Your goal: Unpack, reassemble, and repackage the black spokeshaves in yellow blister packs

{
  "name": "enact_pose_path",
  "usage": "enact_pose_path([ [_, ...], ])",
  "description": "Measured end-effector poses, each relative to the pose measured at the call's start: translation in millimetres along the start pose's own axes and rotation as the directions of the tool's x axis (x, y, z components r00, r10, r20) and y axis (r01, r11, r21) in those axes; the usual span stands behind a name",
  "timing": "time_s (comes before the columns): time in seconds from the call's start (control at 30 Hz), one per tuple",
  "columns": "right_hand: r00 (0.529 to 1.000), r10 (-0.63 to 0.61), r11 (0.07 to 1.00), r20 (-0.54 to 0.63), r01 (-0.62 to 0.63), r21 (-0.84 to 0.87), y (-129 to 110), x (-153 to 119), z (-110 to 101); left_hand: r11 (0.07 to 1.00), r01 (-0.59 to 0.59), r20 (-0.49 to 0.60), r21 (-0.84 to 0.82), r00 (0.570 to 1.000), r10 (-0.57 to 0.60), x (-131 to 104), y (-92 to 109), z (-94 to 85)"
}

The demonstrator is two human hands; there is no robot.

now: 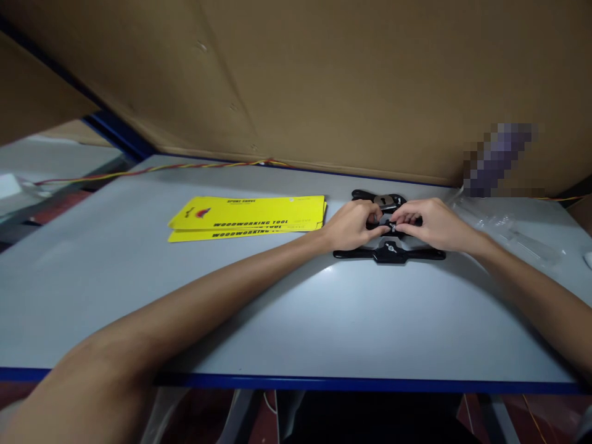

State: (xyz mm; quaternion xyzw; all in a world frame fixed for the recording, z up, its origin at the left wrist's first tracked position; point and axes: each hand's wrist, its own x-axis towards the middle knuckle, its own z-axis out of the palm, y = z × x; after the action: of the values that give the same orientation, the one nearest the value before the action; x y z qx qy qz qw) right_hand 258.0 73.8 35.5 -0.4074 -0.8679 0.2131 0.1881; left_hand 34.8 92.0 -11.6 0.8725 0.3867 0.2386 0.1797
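Both hands meet over a black spokeshave, whose handles are mostly hidden beneath them. My left hand is closed, its thumb and fingers pinching at the left of the tool's middle. From the other side, my right hand pinches at the silvery fitting in the centre. Just in front lies another black spokeshave, flat on the table with its handles pointing left and right. Behind the hands is more black tool body with a grey metal plate, partly covered.
Yellow printed cards lie stacked left of the hands. Clear plastic bags spread out at the right. A brown board stands along the back of the grey table, with a twisted red and yellow wire at its foot.
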Motion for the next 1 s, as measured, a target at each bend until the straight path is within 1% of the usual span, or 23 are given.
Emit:
enact_pose_path([
  [0.37,0.999,0.009,0.997,-0.045,-0.013,-0.077,-5.3,-1.0,3.1,1.0,-0.025,-0.008,0.011,1.0,0.025,0.0,-1.2,1.9],
  [0.43,0.999,-0.014,0.994,-0.045,0.009,-0.107,-6.4,-1.5,4.9,0.999,-0.027,-0.008,0.016,1.0,0.027,-0.1,-1.5,1.8],
  [0.6,0.993,-0.114,0.975,-0.018,0.109,-0.191,-6.9,-1.8,11.4,0.999,-0.034,-0.009,0.024,0.999,0.034,0.3,-2.1,1.6],
  [0.73,0.989,-0.144,0.969,-0.037,0.134,-0.207,-4.2,-1.2,18.1,0.999,-0.029,-0.002,0.016,1.0,0.029,0.0,-0.8,0.9],
  [0.87,0.989,-0.131,0.972,-0.074,0.114,-0.203,-3.1,-2.1,23.5,1.0,-0.01,0.021,0.026,1.0,0.01,-0.1,1.7,-1.6],
  [1.0,0.992,-0.057,0.985,-0.112,0.038,-0.166,-6.9,-3.3,24.2,0.999,-0.018,0.078,0.038,0.997,0.015,1.7,2.0,-7.0],
])
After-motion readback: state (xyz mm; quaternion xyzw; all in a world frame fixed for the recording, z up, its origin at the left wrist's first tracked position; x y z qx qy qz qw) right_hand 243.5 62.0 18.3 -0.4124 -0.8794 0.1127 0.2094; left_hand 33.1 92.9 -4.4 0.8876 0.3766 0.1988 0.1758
